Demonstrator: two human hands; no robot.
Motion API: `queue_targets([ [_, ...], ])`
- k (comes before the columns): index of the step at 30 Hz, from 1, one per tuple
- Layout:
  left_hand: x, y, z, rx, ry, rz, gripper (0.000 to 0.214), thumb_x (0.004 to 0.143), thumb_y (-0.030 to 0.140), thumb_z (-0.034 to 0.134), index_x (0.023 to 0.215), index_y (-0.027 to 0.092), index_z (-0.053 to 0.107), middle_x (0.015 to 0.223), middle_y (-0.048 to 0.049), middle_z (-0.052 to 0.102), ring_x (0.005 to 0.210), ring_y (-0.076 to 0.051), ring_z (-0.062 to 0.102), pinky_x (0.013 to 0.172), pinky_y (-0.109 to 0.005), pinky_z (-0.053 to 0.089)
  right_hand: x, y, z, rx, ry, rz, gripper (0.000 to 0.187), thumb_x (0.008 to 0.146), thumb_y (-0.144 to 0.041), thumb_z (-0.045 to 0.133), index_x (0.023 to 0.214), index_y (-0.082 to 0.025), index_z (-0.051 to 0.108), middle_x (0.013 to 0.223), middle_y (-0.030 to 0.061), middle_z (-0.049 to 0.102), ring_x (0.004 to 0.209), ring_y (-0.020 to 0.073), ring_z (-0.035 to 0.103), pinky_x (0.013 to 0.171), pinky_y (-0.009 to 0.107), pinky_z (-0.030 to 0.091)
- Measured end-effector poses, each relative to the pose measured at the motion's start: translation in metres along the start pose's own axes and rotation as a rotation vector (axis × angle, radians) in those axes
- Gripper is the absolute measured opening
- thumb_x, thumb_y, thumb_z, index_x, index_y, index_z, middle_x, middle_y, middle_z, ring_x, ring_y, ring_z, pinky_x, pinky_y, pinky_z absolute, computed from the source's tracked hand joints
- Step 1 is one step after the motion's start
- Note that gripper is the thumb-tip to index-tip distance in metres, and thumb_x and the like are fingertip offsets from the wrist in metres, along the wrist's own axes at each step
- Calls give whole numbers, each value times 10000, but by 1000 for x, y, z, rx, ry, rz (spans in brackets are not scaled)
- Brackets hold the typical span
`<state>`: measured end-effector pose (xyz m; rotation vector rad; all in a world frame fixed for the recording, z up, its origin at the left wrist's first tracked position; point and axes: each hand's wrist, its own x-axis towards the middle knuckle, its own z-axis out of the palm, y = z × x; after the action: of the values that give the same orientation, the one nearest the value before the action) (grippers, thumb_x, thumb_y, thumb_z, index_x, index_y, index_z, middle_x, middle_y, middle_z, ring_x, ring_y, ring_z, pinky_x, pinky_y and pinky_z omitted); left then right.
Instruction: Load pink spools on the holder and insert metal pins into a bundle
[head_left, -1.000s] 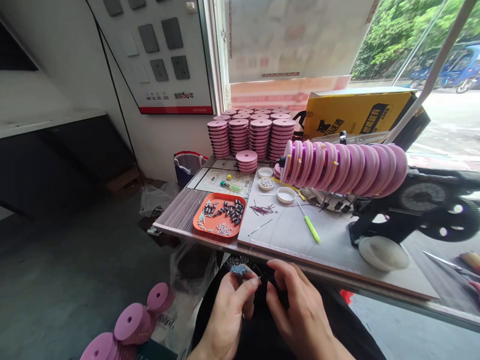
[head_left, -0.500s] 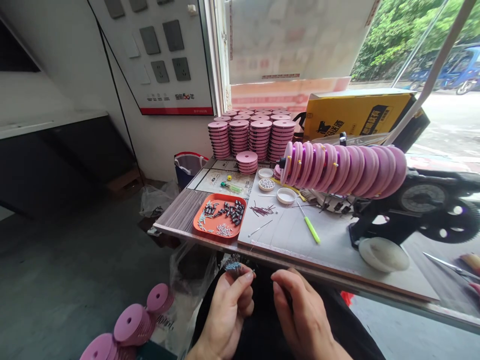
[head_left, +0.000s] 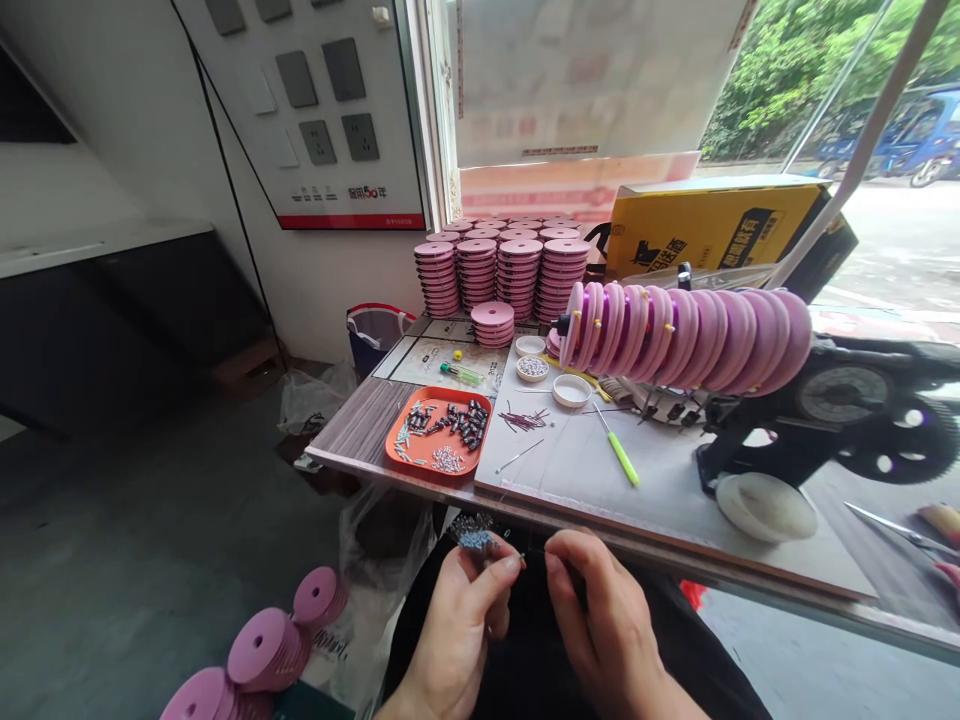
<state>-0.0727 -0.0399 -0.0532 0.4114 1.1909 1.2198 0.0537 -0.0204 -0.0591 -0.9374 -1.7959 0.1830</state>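
Below the table edge, over my lap, my left hand (head_left: 457, 625) is closed on a small bundle of blue-tipped wire pieces (head_left: 474, 535), thumb and forefinger pinched. My right hand (head_left: 604, 625) is close beside it, fingers pinched on something thin that I cannot make out. The fingertips of the two hands nearly meet. On the table ahead, a row of pink spools (head_left: 682, 335) sits on a horizontal rod of a black winding machine (head_left: 847, 415).
An orange tray (head_left: 420, 455) holds small dark and silver parts. Stacks of pink spools (head_left: 502, 270) stand at the back. A green-handled tool (head_left: 621, 455), small white dishes (head_left: 571, 390), a white round lid (head_left: 765, 505) and a yellow box (head_left: 712, 230) are on the table. More pink spools (head_left: 270, 645) lie low on the left.
My right hand moved away from the left and then back toward it, its fingertips now near the left thumb. The bundle stayed in my left hand.
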Motion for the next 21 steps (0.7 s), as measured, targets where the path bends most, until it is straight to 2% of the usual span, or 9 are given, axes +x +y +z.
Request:
queue_targets([
  [6,5,-4,-6,72,1,69,255,586,297,785,710,136,631,508,85,431,431,-25,272,411,-173,190,2,0,-2,37,-23,-6,128,864,-81,393,902,-186,454,679,-3,538,546,94,509,511,190,450],
  [10,5,-4,-7,35,-18,79,204,636,285,760,729,140,650,532,60,486,457,-41,355,428,-162,284,8,1,-4,-54,-99,-94,126,882,-125,416,967,-163,501,678,13,552,587,123,501,530,220,432],
  [12,4,3,-4,-54,-52,104,165,693,282,717,715,137,644,622,16,563,540,-80,470,499,-188,398,10,0,-4,-164,-143,-156,139,887,-135,419,813,-176,529,615,6,520,561,128,462,518,235,388],
  [14,3,17,-1,-209,-97,98,135,739,228,669,665,127,618,709,-22,597,671,-133,555,637,-257,488,10,-2,-5,-205,-182,-215,257,877,-107,412,640,-187,471,558,-3,475,522,120,410,502,242,339],
  [16,4,34,0,-382,-108,83,187,797,139,579,610,123,571,651,-8,552,663,-127,557,753,-328,506,10,-4,-7,-186,-198,-265,300,854,-74,407,576,-186,421,532,-8,441,503,113,369,495,247,306],
  [17,5,41,-1,-453,-98,102,238,827,102,519,591,125,543,578,19,489,588,-99,525,748,-330,510,9,-5,-8,-174,-198,-280,297,844,-65,410,573,-184,418,530,-8,435,502,112,358,495,248,298],
  [19,8,52,-4,-519,-56,189,278,864,71,439,600,130,504,507,66,361,453,-50,398,612,-249,502,10,-7,-11,-153,-177,-276,267,838,-55,418,603,-178,449,535,-9,434,504,112,357,495,248,294],
  [21,11,54,-8,-445,-64,200,193,858,120,495,666,133,506,500,87,306,406,-33,294,438,-154,382,11,-7,-14,-127,-148,-237,211,849,-65,428,682,-170,503,548,-10,449,512,113,380,498,244,305],
])
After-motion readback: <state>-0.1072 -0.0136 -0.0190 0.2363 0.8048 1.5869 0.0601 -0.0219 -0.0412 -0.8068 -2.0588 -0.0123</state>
